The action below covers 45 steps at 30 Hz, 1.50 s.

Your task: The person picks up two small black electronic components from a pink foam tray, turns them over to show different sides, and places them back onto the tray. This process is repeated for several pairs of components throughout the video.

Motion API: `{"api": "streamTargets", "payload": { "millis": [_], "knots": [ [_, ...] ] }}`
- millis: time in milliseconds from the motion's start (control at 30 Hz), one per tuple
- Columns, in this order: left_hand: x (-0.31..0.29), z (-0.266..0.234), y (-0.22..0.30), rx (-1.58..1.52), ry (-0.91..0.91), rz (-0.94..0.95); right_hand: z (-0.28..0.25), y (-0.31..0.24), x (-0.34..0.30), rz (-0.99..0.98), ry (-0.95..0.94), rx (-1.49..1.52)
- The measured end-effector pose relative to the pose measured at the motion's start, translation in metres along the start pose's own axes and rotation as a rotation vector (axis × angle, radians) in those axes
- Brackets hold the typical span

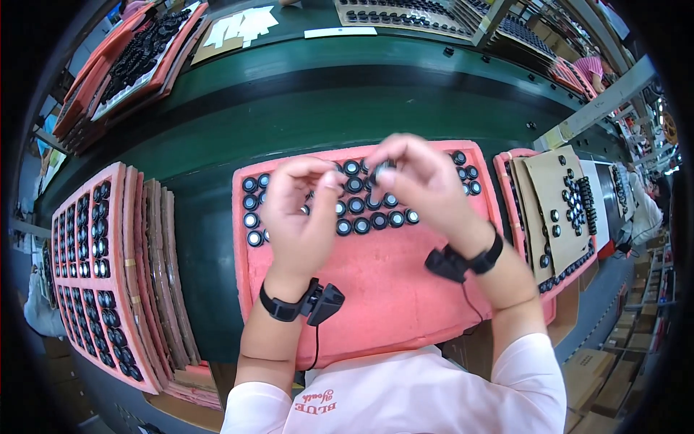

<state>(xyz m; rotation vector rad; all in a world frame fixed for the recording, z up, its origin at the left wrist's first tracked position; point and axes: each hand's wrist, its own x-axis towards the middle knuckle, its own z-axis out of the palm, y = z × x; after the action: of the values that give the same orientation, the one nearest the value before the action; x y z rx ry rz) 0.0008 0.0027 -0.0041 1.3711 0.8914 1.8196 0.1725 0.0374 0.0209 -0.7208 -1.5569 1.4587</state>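
Observation:
In front of me lies a pink foam tray. Rows of small black round parts with pale discs on top fill its far half. My right hand is raised over those rows, with thumb and fingers closed on a black round part, slightly blurred. Beside it, my left hand hovers over the left part of the rows. Its thumb and forefinger are pinched together; whatever is between them is hidden or too small to name. Each wrist wears a black strap with a small device.
At left leans a stack of pink foam trays with black parts. Cardboard sheets with loose parts lie at right. Beyond my tray runs a green conveyor belt. A metal post slants at the right. Another stack rises far left.

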Motion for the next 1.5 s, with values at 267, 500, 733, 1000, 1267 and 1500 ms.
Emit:
{"api": "streamTargets", "payload": {
  "millis": [267, 500, 733, 1000, 1267, 1500],
  "knots": [
    [0.001, -0.007, 0.014, -0.027, -0.038, -0.037, 0.024, 0.025, -0.028, -0.271, 0.082, 0.106],
    [0.004, -0.011, 0.013, 0.083, -0.191, -0.029, 0.002, 0.035, -0.03, -0.375, 0.073, -0.34],
    [0.011, -0.01, 0.007, 0.398, -0.507, -0.009, -0.001, 0.034, -0.025, -0.544, 0.174, -0.531],
    [0.007, -0.002, 0.004, 0.377, -0.521, 0.026, -0.002, 0.037, -0.029, -0.616, 0.196, -0.601],
    [0.007, -0.001, 0.007, 0.394, -0.492, 0.101, -0.003, 0.035, -0.024, -0.593, 0.236, -0.549],
    [0.008, 0.0, 0.009, 0.395, -0.494, 0.12, -0.005, 0.037, -0.029, -0.415, 0.197, -0.189]
  ]
}}
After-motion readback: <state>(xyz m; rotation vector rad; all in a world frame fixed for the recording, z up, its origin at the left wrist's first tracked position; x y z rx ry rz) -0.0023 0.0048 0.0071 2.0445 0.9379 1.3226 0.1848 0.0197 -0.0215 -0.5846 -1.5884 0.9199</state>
